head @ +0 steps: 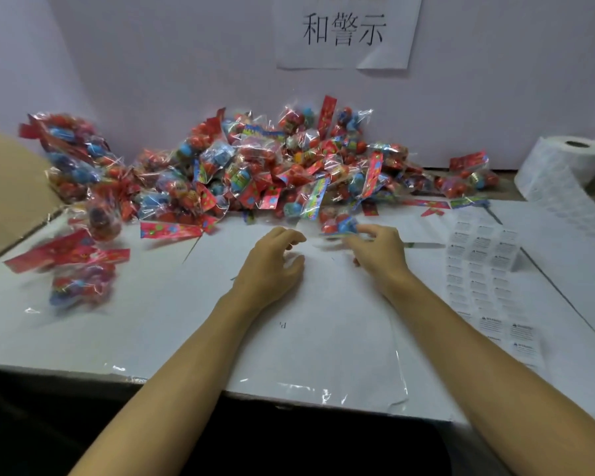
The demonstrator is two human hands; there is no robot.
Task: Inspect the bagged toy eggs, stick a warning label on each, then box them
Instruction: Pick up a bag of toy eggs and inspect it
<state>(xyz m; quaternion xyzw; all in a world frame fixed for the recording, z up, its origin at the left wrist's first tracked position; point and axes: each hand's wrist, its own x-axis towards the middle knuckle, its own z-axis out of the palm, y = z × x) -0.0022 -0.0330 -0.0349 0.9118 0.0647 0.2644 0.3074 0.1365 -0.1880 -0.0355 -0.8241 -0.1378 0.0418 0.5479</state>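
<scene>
bagged egg (339,225) touching right hand (380,250) fingers (366,230)

The left hand (275,261) hovers over the white table (158,321), fingers loosely curled, holding nothing. The right hand (378,250) reaches forward; its fingertips (361,231) meet a bagged egg (339,225) at the near edge of the pile (255,166), but blur hides whether they grip it. The pile lies along the wall. Two blurred bags (79,269) lie apart at the left, near a cardboard box (11,190). A label sheet (481,266) lies right of the right hand, running up to a label roll (571,163). A sign (347,29) hangs on the wall.
</scene>
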